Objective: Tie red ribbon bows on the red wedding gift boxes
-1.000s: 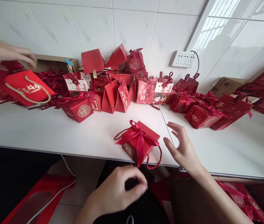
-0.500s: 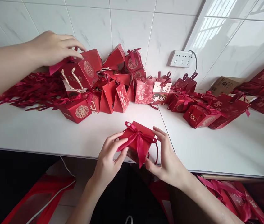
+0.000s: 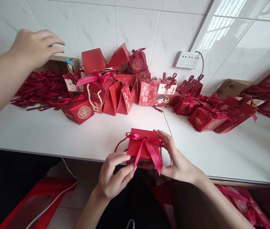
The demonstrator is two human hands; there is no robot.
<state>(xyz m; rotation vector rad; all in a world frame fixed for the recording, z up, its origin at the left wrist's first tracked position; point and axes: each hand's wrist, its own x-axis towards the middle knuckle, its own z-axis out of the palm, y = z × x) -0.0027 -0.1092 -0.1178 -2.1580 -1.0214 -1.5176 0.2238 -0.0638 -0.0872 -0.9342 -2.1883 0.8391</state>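
A small red gift box (image 3: 142, 147) with a satin ribbon bow and red cord handles sits at the front edge of the white counter (image 3: 42, 130). My right hand (image 3: 176, 159) grips its right side, fingers curled round the box. My left hand (image 3: 113, 176) is just left of and below the box; its fingertips touch the lower left corner and the fingers are loosely bent. A red cord loop (image 3: 119, 147) sticks out on the box's left.
Another person's hand (image 3: 36, 46) hovers open at upper left above a heap of loose red ribbons (image 3: 39, 89). Several red gift boxes and bags (image 3: 116, 82) line the tiled wall. A wall socket (image 3: 187, 59) and a cardboard box (image 3: 231, 87) are at the right.
The box has turned square to me and slid slightly nearer the edge. My left hand dropped lower. The other person set a ribboned bag in the row and pulled back left.
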